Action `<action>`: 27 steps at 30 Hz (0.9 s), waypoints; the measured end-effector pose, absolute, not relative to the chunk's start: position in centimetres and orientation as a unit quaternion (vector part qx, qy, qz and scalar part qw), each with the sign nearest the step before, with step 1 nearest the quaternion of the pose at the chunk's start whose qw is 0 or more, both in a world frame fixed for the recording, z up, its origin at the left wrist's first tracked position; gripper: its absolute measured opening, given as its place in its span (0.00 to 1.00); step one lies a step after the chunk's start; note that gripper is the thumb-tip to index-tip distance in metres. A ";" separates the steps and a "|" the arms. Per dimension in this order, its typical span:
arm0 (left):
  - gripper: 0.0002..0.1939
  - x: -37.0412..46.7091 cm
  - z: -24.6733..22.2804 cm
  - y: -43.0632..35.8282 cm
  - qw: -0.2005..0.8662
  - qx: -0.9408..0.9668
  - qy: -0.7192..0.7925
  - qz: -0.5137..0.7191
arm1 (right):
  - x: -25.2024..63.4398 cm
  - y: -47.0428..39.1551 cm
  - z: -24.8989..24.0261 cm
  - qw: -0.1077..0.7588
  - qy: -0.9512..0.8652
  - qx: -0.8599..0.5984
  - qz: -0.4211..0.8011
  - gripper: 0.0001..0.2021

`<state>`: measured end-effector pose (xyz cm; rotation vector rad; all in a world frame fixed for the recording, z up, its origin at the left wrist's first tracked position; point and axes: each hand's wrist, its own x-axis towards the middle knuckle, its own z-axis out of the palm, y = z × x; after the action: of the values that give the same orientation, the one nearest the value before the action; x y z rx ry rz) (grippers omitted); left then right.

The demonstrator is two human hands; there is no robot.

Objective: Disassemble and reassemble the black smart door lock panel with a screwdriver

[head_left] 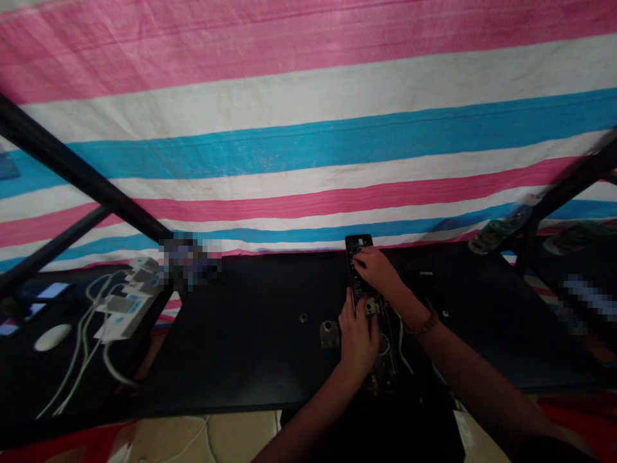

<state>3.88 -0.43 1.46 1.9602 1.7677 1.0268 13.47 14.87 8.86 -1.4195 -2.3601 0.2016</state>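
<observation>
A long, narrow black electronic device (351, 263) lies opened on the black table, with small parts and a circuit board showing inside. My left hand (359, 337) grips its lower part, fingers along the left side and thumb towards the right, near a metal piece (371, 307). Over the upper part, the fingers of my right hand (376, 267) are pinched together against the inside; whatever they hold is too small to make out. Left of my left hand lie a squarish metal bracket (330, 335) and a small ring-like part (303, 317).
White power strips (123, 315) with cables and a white mouse (53, 337) sit at left. Plastic bottles (496, 235) stand at the back right. Black frame bars (72, 157) slant on both sides before a striped sheet (308, 148). A white cable (402, 341) lies beside my right forearm.
</observation>
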 end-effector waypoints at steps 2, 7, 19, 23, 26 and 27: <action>0.23 3.9 1.5 -0.4 0.157 0.683 0.615 0.360 | 13.5 14.9 9.1 0.184 -0.833 -0.513 0.093 0.09; 0.23 3.8 1.4 -0.4 0.161 0.681 0.617 0.360 | 12.6 15.4 10.0 0.180 -0.808 -0.551 0.108 0.06; 0.23 3.8 1.4 -0.3 0.165 0.680 0.616 0.361 | 11.3 15.1 9.4 0.230 -0.760 -0.605 0.049 0.08; 0.22 3.7 1.3 -0.1 0.164 0.681 0.614 0.364 | 11.1 14.3 8.6 0.243 -0.763 -0.598 0.024 0.09; 0.22 3.7 1.2 0.1 0.164 0.679 0.611 0.372 | 11.1 14.0 8.3 0.260 -0.746 -0.613 0.011 0.08; 0.22 3.7 1.2 0.1 0.165 0.678 0.609 0.376 | 11.1 13.9 8.2 0.261 -0.739 -0.621 0.013 0.08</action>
<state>3.71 0.14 1.15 1.9333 1.7364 1.0716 11.09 13.94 8.18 -1.6814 -2.0007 0.0339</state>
